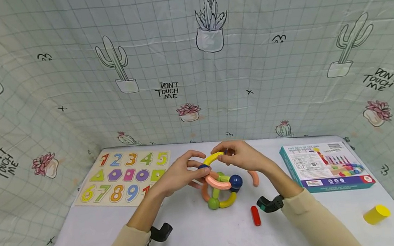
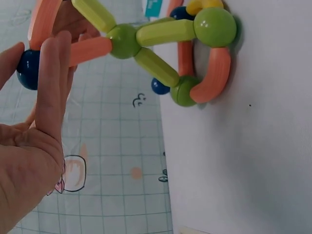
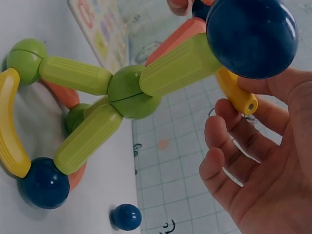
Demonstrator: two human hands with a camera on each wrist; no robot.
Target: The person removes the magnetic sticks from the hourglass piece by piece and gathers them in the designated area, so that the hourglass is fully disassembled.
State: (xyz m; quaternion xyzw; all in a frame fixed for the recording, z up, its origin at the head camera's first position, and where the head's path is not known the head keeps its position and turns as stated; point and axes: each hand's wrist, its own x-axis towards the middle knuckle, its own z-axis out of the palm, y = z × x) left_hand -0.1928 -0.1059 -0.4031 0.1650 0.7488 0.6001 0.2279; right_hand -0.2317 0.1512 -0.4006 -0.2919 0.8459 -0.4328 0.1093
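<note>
Midway across the desk (image 1: 213, 243), a ball-and-rod frame (image 1: 219, 184) looks largely joined; the left hand (image 1: 177, 175) pinches its far-left navy ball (image 2: 29, 72), the right hand (image 1: 242, 156) a curved yellow rod (image 1: 212, 158) with one free end. To the right, a coral rod (image 1: 254, 178) and a red rod (image 1: 255, 216) lie unjoined.

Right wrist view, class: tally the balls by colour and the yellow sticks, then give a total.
Green balls: 3
Blue balls: 4, one held by the left hand
Yellow sticks: 2, one held by the right hand
Total: 9
</note>
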